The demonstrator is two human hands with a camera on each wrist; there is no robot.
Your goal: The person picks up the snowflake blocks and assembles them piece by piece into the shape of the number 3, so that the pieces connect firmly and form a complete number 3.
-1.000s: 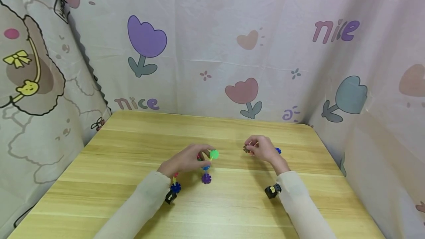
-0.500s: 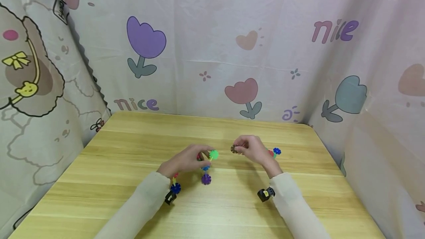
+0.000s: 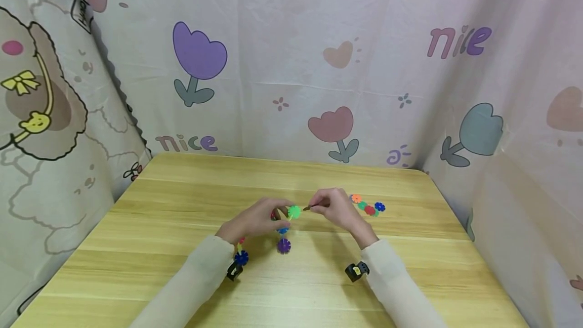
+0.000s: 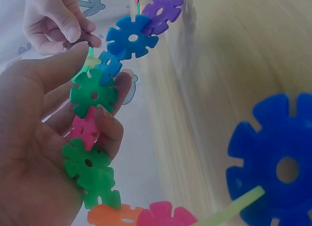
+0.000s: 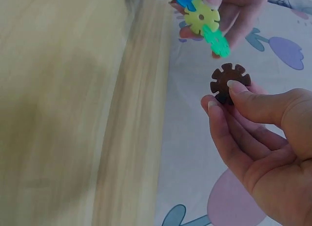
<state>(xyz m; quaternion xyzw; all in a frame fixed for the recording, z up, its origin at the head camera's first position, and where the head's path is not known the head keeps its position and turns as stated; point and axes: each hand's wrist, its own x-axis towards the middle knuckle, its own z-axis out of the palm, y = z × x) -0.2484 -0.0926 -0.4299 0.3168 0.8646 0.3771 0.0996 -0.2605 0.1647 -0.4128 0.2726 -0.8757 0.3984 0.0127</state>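
Observation:
My left hand grips a chain of interlocking notched plastic discs, with fingers curled round its green and pink pieces. The chain bends through orange and pink to a large blue disc near the wrist. A purple disc hangs from its other side. At its free tip, a light green disc is slotted into a yellow disc. My right hand pinches a brown notched disc between thumb and fingers. A small gap separates the brown disc from the light green one.
On the wooden table, to the right of my right hand, lie several loose discs, among them an orange disc, a red disc and a blue disc. A printed curtain stands behind the table.
My right hand has moved left with the brown disc, close up to the light green disc, uncovering the loose discs on the right. The left hand and chain have stayed almost still.

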